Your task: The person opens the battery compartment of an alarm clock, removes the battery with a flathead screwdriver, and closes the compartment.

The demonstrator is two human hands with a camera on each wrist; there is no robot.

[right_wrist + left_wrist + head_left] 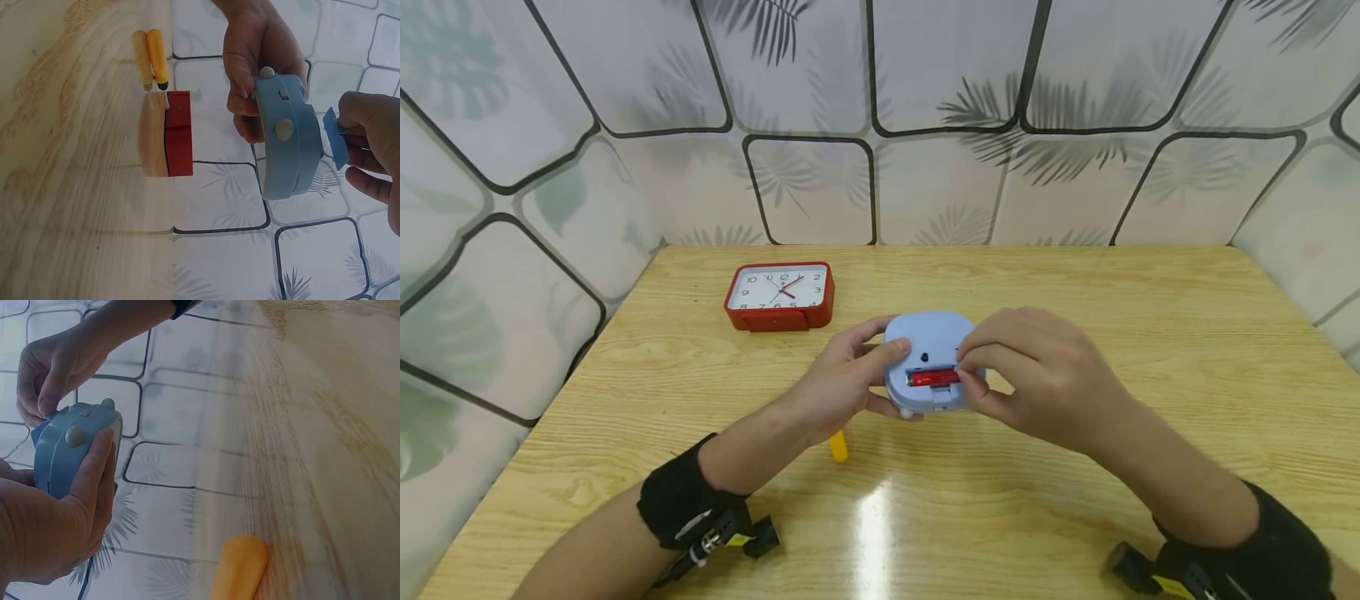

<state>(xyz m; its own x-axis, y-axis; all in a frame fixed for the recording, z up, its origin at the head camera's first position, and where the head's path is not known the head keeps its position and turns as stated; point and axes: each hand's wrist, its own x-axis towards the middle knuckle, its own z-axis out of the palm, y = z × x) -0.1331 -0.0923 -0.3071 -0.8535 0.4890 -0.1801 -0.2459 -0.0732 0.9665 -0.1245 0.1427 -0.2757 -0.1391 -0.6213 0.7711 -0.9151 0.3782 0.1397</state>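
Observation:
My left hand grips a light blue clock by its left side, thumb on the back, and holds it above the table. The back faces the head camera, and a red battery lies in the uncovered slot. In the right wrist view my right hand pinches a small blue battery cover between thumb and fingers, just off the clock's back. From the head camera, the right fingers hide the cover and the battery's right end. Round pale feet stick out from the clock's underside.
A red rectangular alarm clock stands on the wooden table at the back left. Below my left wrist lies a screwdriver with a yellow handle. A patterned cloth wall closes off the far side.

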